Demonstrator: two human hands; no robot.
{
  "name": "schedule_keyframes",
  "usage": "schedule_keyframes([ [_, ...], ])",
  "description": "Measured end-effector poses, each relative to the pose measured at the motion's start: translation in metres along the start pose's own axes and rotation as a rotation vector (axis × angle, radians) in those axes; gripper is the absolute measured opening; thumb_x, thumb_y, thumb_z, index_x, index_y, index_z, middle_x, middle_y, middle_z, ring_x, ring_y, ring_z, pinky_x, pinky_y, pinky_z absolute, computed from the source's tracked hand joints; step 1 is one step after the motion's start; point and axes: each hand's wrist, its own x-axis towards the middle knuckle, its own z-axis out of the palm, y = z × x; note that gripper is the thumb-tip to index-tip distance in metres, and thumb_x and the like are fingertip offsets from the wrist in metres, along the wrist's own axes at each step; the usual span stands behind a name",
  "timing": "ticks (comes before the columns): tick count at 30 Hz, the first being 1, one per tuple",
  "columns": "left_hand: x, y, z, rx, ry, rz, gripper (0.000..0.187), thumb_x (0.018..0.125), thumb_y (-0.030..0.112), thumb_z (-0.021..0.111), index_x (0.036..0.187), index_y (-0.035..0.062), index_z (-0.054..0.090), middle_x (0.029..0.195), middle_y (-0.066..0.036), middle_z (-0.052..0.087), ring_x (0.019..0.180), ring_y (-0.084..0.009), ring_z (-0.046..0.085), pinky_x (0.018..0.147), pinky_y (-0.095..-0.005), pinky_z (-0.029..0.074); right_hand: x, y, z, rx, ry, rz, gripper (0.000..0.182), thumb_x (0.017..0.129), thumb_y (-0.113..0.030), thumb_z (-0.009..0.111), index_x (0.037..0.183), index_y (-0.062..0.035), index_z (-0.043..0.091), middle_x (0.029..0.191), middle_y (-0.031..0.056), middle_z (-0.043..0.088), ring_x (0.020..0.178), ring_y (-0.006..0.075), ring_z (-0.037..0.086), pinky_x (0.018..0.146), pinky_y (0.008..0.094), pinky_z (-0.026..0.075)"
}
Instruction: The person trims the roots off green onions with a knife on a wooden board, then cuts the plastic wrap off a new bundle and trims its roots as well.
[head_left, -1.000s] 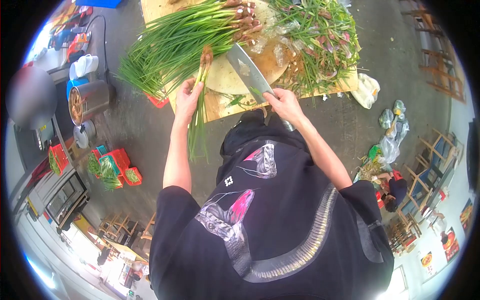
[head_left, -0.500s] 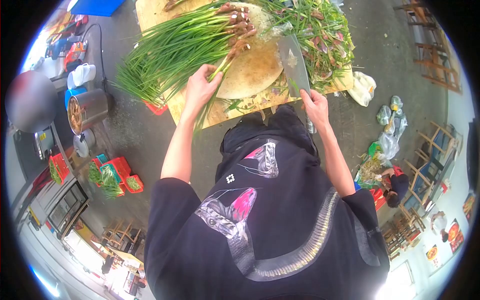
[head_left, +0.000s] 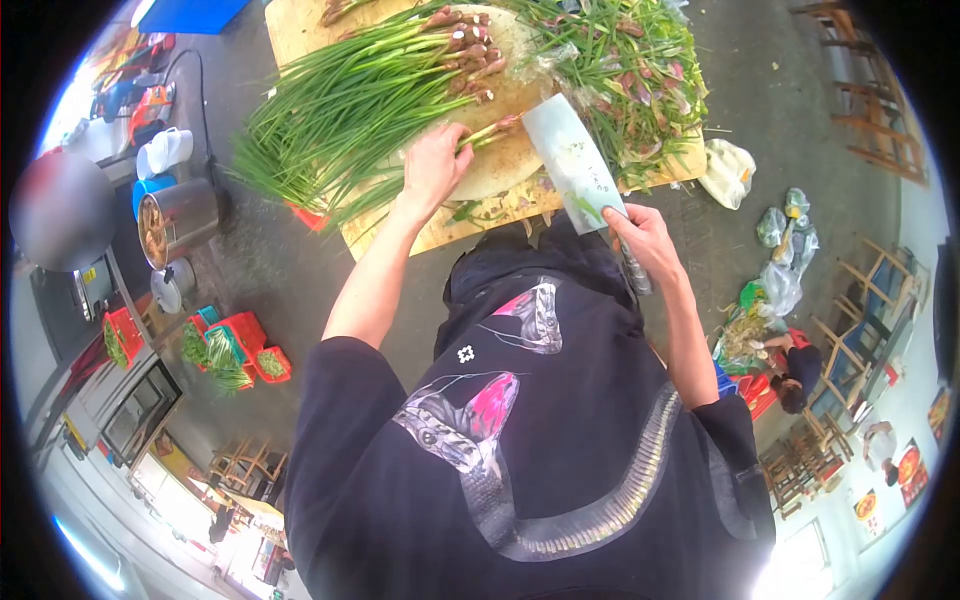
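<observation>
My left hand (head_left: 437, 168) is closed around a green onion (head_left: 490, 131), whose reddish root end points right across the round chopping board (head_left: 500, 172). In my right hand (head_left: 645, 238) is a cleaver (head_left: 577, 170), gripped at the handle near the blade. The blade leans toward the upper left, its far corner right at the onion's root end. Beside my left hand lies a big pile of green onions (head_left: 370, 110), bulbs to the right and leaves to the left. Trimmings (head_left: 635, 80) of leaves and reddish skins heap up right of the board.
The board rests on a wooden table (head_left: 430, 236). A white bag (head_left: 727, 174) lies by its right corner. On the floor at left stand a large metal pot (head_left: 180, 222) and red baskets (head_left: 245, 336) of greens. Another person (head_left: 800, 372) crouches at right near plastic bags (head_left: 785, 280).
My left hand has moved right, turning the onion so its root end points right. The cleaver has swung leftward, its broad face now showing, and my right hand has come slightly lower.
</observation>
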Motion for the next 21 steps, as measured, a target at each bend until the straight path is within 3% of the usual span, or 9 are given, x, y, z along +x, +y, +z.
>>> schedule_keyframes([
  [6,0.018,0.01,-0.009,0.023,-0.132,-0.218,0.027,0.095,0.031,0.073,0.109,0.0091,0.078,0.088,-0.022,0.077,0.085,-0.0423,0.075,0.081,-0.0525,0.059,0.012,0.011,0.015,0.062,-0.143,0.086,0.036,0.106,-0.037,0.071,0.088,-0.0051,0.072,0.072,-0.0026,0.064,0.063,0.0074,0.059,0.061,0.0276,0.048],
  [12,0.025,0.015,-0.003,-0.064,-0.207,-0.164,0.035,0.097,0.037,0.072,0.115,0.008,0.077,0.093,-0.024,0.078,0.09,-0.0418,0.076,0.083,-0.0514,0.058,0.019,0.027,0.039,0.162,-0.109,0.11,0.036,0.106,-0.037,0.072,0.089,-0.0051,0.073,0.072,-0.0025,0.064,0.063,0.0067,0.059,0.06,0.0269,0.047],
  [15,0.03,0.028,-0.013,0.0,-0.242,-0.23,0.035,0.097,0.038,0.072,0.113,0.0072,0.077,0.092,-0.024,0.077,0.091,-0.043,0.075,0.085,-0.0521,0.058,0.02,0.025,0.04,0.176,-0.115,0.117,0.036,0.106,-0.037,0.071,0.089,-0.0052,0.073,0.072,-0.0025,0.064,0.061,0.0068,0.059,0.058,0.0271,0.047],
  [21,0.044,0.04,-0.029,0.211,-0.207,-0.104,0.033,0.097,0.036,0.071,0.107,0.0048,0.074,0.086,-0.024,0.076,0.086,-0.0449,0.075,0.079,-0.0558,0.059,0.019,0.027,0.044,0.135,-0.077,0.163,0.033,0.106,-0.035,0.071,0.092,-0.0054,0.074,0.071,-0.0029,0.064,0.059,0.0067,0.058,0.056,0.0267,0.046],
])
